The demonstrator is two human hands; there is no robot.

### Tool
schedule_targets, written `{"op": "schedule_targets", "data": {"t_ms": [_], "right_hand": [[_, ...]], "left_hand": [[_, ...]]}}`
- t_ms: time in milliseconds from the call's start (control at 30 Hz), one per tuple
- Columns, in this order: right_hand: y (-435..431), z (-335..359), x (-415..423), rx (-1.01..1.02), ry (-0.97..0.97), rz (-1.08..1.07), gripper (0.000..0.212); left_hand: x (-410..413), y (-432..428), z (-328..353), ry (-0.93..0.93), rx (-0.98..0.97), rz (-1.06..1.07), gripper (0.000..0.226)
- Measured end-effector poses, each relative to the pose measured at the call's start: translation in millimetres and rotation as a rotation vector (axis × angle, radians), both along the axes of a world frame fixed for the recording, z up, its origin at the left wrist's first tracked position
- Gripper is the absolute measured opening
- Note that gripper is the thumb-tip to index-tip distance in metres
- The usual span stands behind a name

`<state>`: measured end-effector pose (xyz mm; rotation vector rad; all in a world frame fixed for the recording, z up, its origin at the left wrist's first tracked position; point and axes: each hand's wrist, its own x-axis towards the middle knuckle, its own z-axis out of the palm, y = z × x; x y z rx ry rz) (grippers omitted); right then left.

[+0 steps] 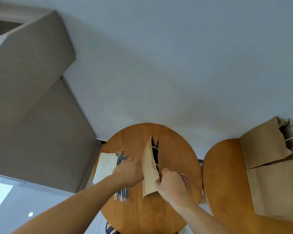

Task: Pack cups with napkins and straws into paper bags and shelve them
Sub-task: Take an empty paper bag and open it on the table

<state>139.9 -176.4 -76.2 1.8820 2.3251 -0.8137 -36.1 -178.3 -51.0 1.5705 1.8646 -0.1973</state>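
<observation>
Paper bag: we saw the brown paper bag [149, 166] standing on the round wooden counter [142, 217], near its middle, its mouth parted to a narrow dark slit with twine handles showing inside.
Right grip: our right grip [169, 183] was clamped on the bag's near edge, fingers curled over the rim and thumb against the outer paper.
Left grip: our left grip [128, 171] lay against the bag's left face with its fingertips over the straws; we could not tell whether the fingers were together on anything or simply resting.
Straws: the wrapped straws [122, 195] lay in a loose bundle on the counter just left of the bag, partly hidden under our left wrist.
Napkins: a pale stack of napkins [105, 166] sat at the counter's left edge, touching the straws.
Cup: a red-patterned cup [185, 179] stood just right of the bag, mostly hidden behind our right grip.
Second counter: another round wooden counter [218, 174] stood close on the right, apart from the first.
Other bags: more brown paper bags [269, 183] crowded that second counter, one upright behind with its mouth open, others in front of it.
</observation>
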Motion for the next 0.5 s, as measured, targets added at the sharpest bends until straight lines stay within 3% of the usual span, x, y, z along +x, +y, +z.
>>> {"op": "schedule_targets", "data": {"t_ms": [67,233,400,500], "right_hand": [[-8.1,-0.9,-0.9,-0.045,-0.02,0.043,0.022],[1.8,-1.9,2.2,-0.046,-0.05,0.002,0.065],[21.1,-6.3,5.2,-0.11,0.102,-0.097,0.052],[23.9,-9.7,6.3,-0.156,0.23,-0.169,0.039]], "left_hand": [[-3.0,-7.0,-7.0,-0.006,-0.023,0.018,0.056],[-4.5,-9.4,-21.6,-0.08,-0.046,0.045,0.071],[2.9,0.0,-26.2,-0.214,-0.07,0.093,0.095],[14.1,5.5,-29.3,-0.25,-0.087,0.117,0.086]]}}
